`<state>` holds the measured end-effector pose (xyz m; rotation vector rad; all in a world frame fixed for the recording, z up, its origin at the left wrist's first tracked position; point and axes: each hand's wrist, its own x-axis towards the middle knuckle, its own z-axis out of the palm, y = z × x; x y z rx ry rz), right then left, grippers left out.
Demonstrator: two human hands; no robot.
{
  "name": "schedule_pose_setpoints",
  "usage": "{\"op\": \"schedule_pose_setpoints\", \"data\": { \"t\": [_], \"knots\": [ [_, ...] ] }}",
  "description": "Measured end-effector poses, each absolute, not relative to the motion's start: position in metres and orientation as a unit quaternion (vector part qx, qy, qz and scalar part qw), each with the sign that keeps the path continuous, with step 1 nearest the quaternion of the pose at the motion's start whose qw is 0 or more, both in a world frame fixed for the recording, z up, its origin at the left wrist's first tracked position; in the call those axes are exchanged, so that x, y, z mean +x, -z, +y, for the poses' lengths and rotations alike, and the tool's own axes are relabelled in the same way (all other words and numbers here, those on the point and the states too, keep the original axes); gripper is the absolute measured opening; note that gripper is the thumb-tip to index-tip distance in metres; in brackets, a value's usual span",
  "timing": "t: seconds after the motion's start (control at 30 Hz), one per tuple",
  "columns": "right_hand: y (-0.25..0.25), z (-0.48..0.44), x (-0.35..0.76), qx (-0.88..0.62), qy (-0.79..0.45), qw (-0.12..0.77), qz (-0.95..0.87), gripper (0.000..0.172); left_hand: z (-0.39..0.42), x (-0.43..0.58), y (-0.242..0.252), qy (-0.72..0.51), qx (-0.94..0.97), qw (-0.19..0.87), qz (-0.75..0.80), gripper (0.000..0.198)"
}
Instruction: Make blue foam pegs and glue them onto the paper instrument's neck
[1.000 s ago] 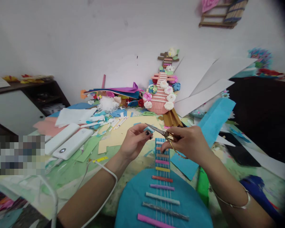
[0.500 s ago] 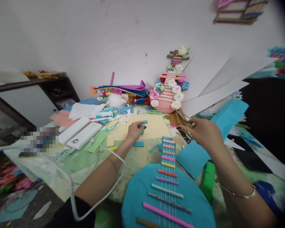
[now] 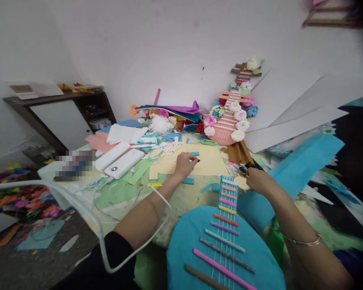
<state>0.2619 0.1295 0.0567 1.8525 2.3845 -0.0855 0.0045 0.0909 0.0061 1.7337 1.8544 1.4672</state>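
Over the cream card [image 3: 211,161], my left hand [image 3: 185,164] is closed in a pinch; whatever lies between its fingertips is too small to make out. One small blue strip [image 3: 195,153] shows just beyond these fingers, and another blue piece [image 3: 188,181] lies below the wrist. My right hand [image 3: 260,180] is low at the right, its fingers curled on the metal handles of the scissors [image 3: 243,169], which are blurred and partly hidden. Nearest me is a round blue paper-covered instrument [image 3: 196,241] with coloured bars across white strings on its neck and body.
A pink instrument with paper flowers [image 3: 224,133] leans against the wall. Two white devices [image 3: 125,163] and paper scraps lie at the left. A white cable [image 3: 101,237] loops over my left forearm. Blue paper [image 3: 308,161] and white sheets are at the right.
The view has swung left, so things appear farther right. My right hand has lowered with the scissors, whose blades no longer show clearly. The blue piece seen at my left fingertips no longer shows there.
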Motion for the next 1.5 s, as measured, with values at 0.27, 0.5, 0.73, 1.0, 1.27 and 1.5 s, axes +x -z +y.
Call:
{"op": "schedule_pose_setpoints", "data": {
  "t": [0.27, 0.5, 0.73, 1.0, 1.27, 1.5],
  "knots": [
    [-0.066, 0.128, 0.261, 0.615, 0.011, -0.053, 0.787, 0.030, 0.088, 0.008, -0.012, -0.532, 0.580, 0.114, 0.606, 0.015],
    [-0.099, 0.083, 0.256, 0.504, 0.092, -0.291, 0.808, 0.024, 0.065, 0.030, -0.044, -0.582, 0.601, 0.212, 0.504, 0.021],
    [-0.102, 0.004, 0.230, 0.292, 0.222, -0.417, 0.832, 0.014, 0.001, 0.069, -0.073, -0.560, 0.559, 0.531, 0.303, 0.034],
    [-0.097, -0.039, 0.241, 0.214, 0.061, -0.383, 0.897, 0.014, -0.030, 0.061, -0.067, -0.396, 0.529, 0.678, 0.323, 0.034],
    [-0.095, -0.076, 0.253, 0.198, 0.079, -0.257, 0.942, 0.032, -0.044, 0.063, -0.059, -0.251, 0.539, 0.738, 0.319, 0.027],
    [-0.085, -0.089, 0.253, 0.127, 0.084, -0.229, 0.961, 0.031, -0.053, 0.068, -0.050, -0.157, 0.566, 0.749, 0.307, 0.029]
  ]
}}
